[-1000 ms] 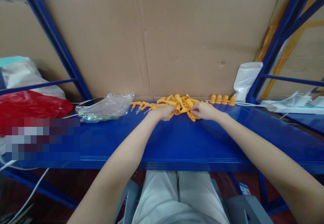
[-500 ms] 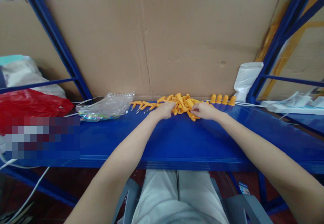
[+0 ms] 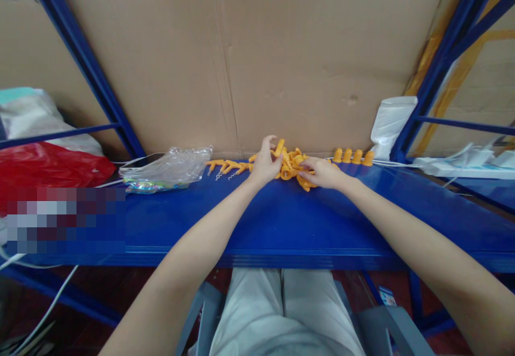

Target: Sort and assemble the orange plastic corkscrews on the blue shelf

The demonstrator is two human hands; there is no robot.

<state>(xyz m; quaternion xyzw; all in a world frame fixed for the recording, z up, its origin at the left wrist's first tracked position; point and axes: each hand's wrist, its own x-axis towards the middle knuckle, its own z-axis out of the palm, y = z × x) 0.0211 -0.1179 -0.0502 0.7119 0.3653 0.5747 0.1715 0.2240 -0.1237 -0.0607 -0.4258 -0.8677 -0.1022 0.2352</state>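
Brown cardboard sheeting (image 3: 322, 66) forms the backdrop across the upper frame, behind a blue metal table (image 3: 301, 216) that spans the width of the view. On the table, at the centre of the frame, lies a loose pile of orange plastic parts (image 3: 286, 172), several with flared, cup-like ends.

Left hand (image 3: 263, 165): positioned at the left edge of the pile. Its fingers are curved and partly closed, thumb opposed, and appear to grip a narrow orange plastic piece (image 3: 280, 146). This piece projects above the pile, just right of the fingertips, with its long axis steep and its upper end leaning slightly right. The left hand is the nearer of the two; the right hand is apart from the piece, lower and to its right.

Right hand (image 3: 322, 172): positioned over the right side of the pile, palm down. Thumb and index finger are slightly parted and point left, towards the middle of the pile. Whether they hold a part cannot be told.

Surrounding items: left of the pile, orange plastic handles with metal spirals (image 3: 227, 164) lie in a row, spirals towards the person. Further left rests a clear plastic bag (image 3: 181, 162). Right of the pile, four orange tapered plastic cups (image 3: 347, 156) stand in line, with a white packet (image 3: 392, 125) leaning just beyond.
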